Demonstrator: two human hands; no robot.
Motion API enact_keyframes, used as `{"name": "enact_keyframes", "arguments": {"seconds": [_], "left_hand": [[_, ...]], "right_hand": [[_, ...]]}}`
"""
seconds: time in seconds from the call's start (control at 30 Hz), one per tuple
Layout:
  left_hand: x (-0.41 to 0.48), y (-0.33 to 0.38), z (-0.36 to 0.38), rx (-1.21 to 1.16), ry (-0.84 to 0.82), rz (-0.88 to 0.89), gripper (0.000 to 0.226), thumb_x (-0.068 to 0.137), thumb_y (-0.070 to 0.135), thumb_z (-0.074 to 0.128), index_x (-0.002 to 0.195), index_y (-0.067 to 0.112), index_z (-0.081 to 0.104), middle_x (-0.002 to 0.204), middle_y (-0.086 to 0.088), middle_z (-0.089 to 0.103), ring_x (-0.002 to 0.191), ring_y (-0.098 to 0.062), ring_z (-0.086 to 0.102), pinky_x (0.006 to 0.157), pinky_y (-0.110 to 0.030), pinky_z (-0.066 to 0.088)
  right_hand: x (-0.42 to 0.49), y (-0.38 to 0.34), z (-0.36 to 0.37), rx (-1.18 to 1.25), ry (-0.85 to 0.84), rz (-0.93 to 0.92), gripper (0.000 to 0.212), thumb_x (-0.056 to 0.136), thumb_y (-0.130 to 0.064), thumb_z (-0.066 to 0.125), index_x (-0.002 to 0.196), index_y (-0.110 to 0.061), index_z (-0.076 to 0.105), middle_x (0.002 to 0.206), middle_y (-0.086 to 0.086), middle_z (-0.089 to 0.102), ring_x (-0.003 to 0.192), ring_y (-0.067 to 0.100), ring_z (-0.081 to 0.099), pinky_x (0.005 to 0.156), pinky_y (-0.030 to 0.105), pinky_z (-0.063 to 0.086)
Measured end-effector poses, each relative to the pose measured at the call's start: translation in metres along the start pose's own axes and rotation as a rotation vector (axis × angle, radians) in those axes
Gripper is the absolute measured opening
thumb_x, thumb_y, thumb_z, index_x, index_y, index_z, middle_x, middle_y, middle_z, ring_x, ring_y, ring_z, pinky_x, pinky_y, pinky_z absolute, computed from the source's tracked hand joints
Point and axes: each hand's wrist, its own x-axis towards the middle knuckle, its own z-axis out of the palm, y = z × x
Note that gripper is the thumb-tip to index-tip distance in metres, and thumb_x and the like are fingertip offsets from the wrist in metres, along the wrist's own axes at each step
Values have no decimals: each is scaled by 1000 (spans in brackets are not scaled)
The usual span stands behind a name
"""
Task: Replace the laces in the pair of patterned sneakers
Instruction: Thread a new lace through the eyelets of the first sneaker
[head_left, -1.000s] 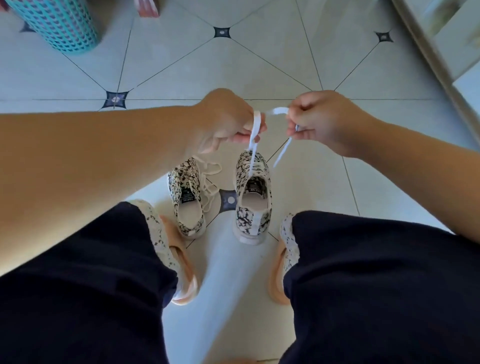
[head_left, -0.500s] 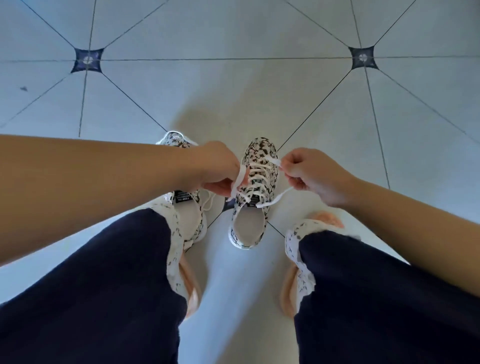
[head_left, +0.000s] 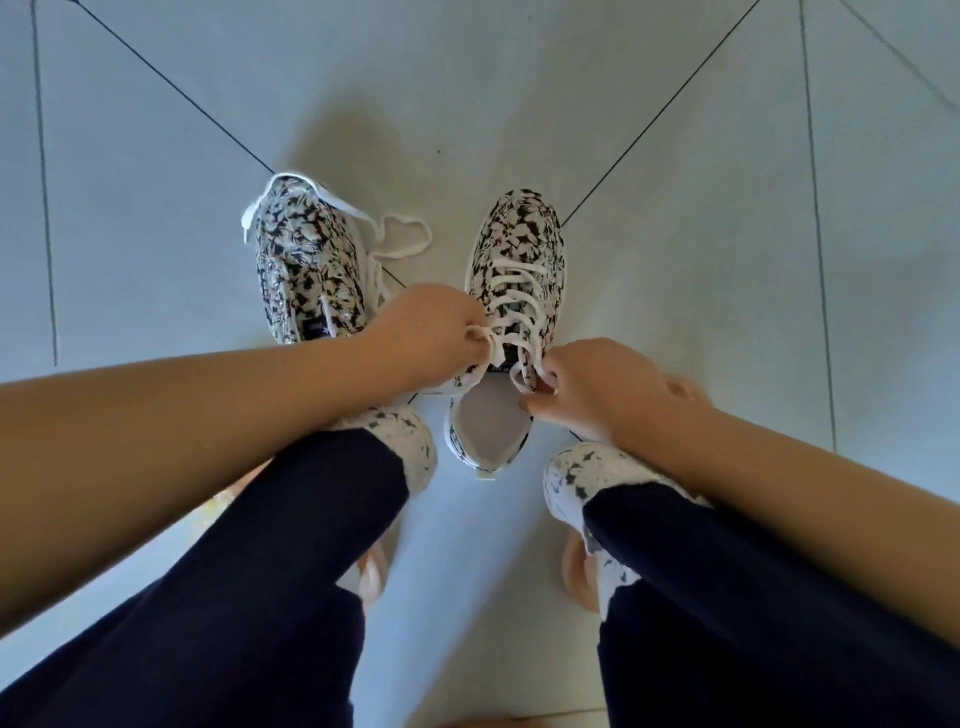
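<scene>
Fingers (head_left: 475, 332) of left hand (head_left: 426, 325) pinched on one end of white lace (head_left: 511, 299), right hand (head_left: 597, 384) nipping the other end beside the collar. Both ends held low, close over the top eyelets of right-side sneaker (head_left: 519, 260). Criss-cross rows already running up the tongue, so lacing on this shoe looks near complete; tightening or starting the knot, by the look of it. Next up, probably: draw both ends snug, cross them, tie off. Other sneaker (head_left: 306, 260) alongside on tiled floor (head_left: 727, 208), loose lace (head_left: 400, 239) draped off its toe, apparently not threaded yet.
</scene>
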Motion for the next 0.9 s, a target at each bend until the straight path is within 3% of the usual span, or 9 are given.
{"name": "enact_keyframes", "arguments": {"seconds": [0.1, 0.2, 0.3, 0.43, 0.53, 0.6, 0.7, 0.8, 0.9], "left_hand": [[-8, 0, -2, -166, 3, 41, 23, 87, 30, 59, 84, 11, 69, 78, -6, 64, 72, -19, 54, 66, -30, 43], [-19, 5, -9, -181, -47, 130, 20, 87, 35, 57, 72, 23, 65, 67, 4, 58, 62, -9, 48, 62, -26, 40], [-26, 5, -19, -14, -32, 190, 26, 89, 38, 51, 67, 24, 57, 69, 3, 53, 66, -13, 49, 63, -25, 38], [-30, 3, -24, -58, 102, 206, 18, 88, 32, 55, 95, 21, 68, 83, 8, 59, 78, -10, 54, 70, -20, 40], [-32, 5, -16, -111, 77, 163, 17, 84, 25, 60, 101, 25, 64, 81, 15, 57, 76, -2, 53, 67, -7, 34], [-34, 5, -11, -111, -13, 149, 19, 83, 17, 59, 102, 20, 62, 91, 8, 62, 87, -9, 58, 75, -17, 45], [-38, 6, -2, -133, -97, 104, 26, 84, 1, 43, 103, 9, 59, 103, -4, 64, 98, -19, 59, 87, -36, 48], [-40, 5, 14, -135, -147, 63, 27, 87, 0, 37, 103, 11, 56, 101, -5, 62, 96, -21, 57, 84, -35, 47], [-37, 2, 27, -128, -178, 44, 19, 94, 8, 35, 95, 15, 53, 90, -1, 58, 84, -18, 53, 65, -20, 38]], "right_hand": [[-2, -5, -7, 187, -32, 2, 35, 85, -23, 52, 57, -13, 34, 55, -2, 32, 51, 13, 30, 51, 27, 27], [-9, -11, -23, 407, -12, -28, 24, 82, -21, 55, 62, -8, 51, 54, -1, 43, 53, 12, 37, 52, 26, 29], [-12, -7, -33, 311, 5, -59, 27, 82, -21, 55, 57, -14, 48, 53, -4, 42, 53, 10, 39, 51, 25, 29], [-19, -12, -34, 315, 14, -175, 29, 87, -24, 55, 61, -23, 43, 60, -9, 46, 56, 4, 41, 52, 17, 28], [-20, -23, -22, 289, -8, -331, 6, 89, -22, 56, 87, -23, 61, 87, -11, 57, 81, 0, 49, 75, 13, 38], [-18, -26, -8, 212, -14, -353, 26, 90, -20, 55, 116, -17, 59, 113, -4, 54, 106, 8, 47, 92, 21, 37], [-17, -29, 11, 49, -27, -350, 44, 89, -10, 52, 133, -10, 44, 132, 4, 44, 120, 20, 43, 98, 32, 41], [-19, -32, 21, -189, -82, -398, 50, 95, -9, 36, 144, -6, 25, 143, 7, 34, 131, 22, 31, 107, 33, 34], [-17, -28, 17, -261, -122, -452, 45, 95, -8, 35, 139, -6, 34, 132, 6, 45, 121, 21, 40, 98, 30, 41]]}}
